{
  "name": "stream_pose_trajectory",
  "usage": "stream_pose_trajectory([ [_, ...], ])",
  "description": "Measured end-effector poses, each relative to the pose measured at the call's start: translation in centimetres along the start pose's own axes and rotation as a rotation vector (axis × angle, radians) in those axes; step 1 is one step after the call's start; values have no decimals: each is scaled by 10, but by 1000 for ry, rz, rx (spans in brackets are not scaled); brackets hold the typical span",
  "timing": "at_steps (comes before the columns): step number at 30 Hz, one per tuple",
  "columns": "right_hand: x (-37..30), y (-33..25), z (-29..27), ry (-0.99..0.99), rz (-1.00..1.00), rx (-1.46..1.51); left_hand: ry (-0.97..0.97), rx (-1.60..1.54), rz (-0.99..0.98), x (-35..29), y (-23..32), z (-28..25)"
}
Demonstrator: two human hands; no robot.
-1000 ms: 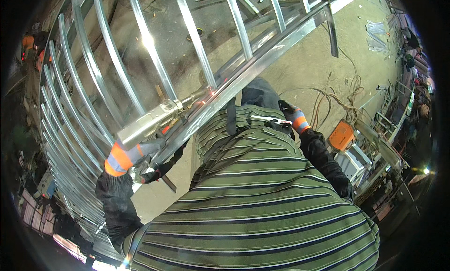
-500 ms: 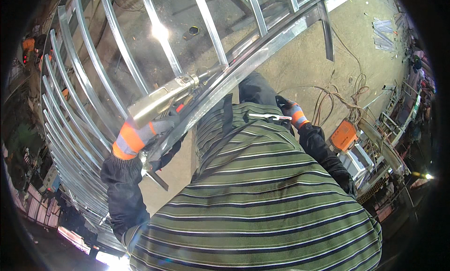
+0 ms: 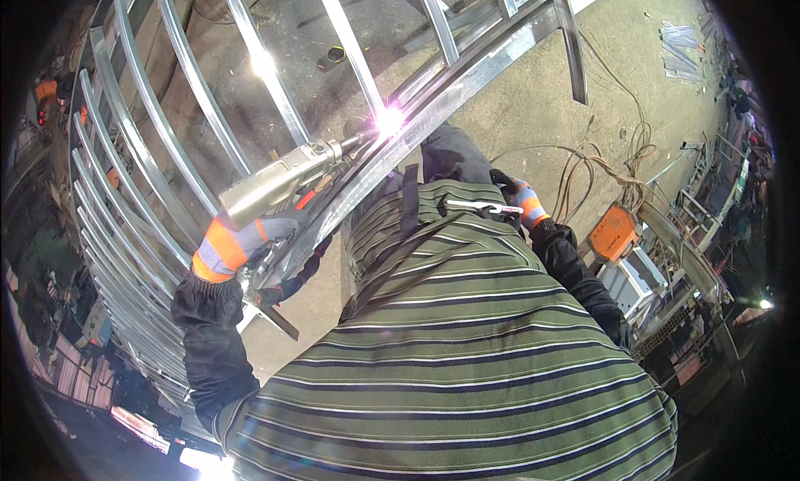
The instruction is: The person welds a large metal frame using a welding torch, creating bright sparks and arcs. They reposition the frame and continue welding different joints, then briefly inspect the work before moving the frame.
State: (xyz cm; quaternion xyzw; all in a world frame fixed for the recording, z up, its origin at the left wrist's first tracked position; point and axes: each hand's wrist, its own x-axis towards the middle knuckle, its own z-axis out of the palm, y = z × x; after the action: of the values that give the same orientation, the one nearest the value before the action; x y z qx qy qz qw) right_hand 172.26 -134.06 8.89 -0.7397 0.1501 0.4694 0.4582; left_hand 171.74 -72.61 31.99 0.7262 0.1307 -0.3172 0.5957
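Note:
In my left hand, gloved in grey and orange, is a handheld welding gun with a pale metal body, the fingers closed around its grip. The gun's nozzle reaches a bright pink-white glow at the joint between a shiny metal bar and the long metal beam that runs diagonally in front of me. At my right side, my right hand, in a matching glove with dark fingers, rests on my dark-trousered leg, looking empty, its fingertips partly lost against the cloth. Near it, a white stick-like thing lies across my striped clothing.
Several parallel metal bars curve away to the left. A dark strip hangs off the beam's far end. Brown cables coil on the floor to the right, near an orange box. Loose metal pieces lie farther off.
A bright glow has appeared at the gun's tip. My left hand and the gun have shifted slightly left and down in the picture; the bars have shifted left too. My right hand stays put.

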Motion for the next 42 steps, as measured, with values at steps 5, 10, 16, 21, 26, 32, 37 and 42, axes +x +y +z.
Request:
stream_pose_trajectory([
  [5, 0, 2, 4, 22, -43, 52, -6, -4, -7, -3, 4, 0],
  [10, 3, -3, 4, 34, -7, -26, -27, 68, -56, 0, 18, -1],
  [16, -15, -34, 6, 32, -44, -217, -44, -146, -101, -4, 31, -1],
  [21, -12, -38, 10, -54, 80, 616, -39, -270, -88, -7, 32, -2],
  [26, -6, -13, 3, -64, 82, 552, -34, -202, -63, -7, 28, -3],
  [32, 6, 15, 0, -16, -39, 242, -35, -217, -74, -9, 32, -2],
  [37, -1, 7, -1, 13, -59, -2, -37, -370, -172, -11, 33, -3],
  [42, -7, -8, 1, -22, -40, 137, -61, -429, -176, -13, 24, -4],
])
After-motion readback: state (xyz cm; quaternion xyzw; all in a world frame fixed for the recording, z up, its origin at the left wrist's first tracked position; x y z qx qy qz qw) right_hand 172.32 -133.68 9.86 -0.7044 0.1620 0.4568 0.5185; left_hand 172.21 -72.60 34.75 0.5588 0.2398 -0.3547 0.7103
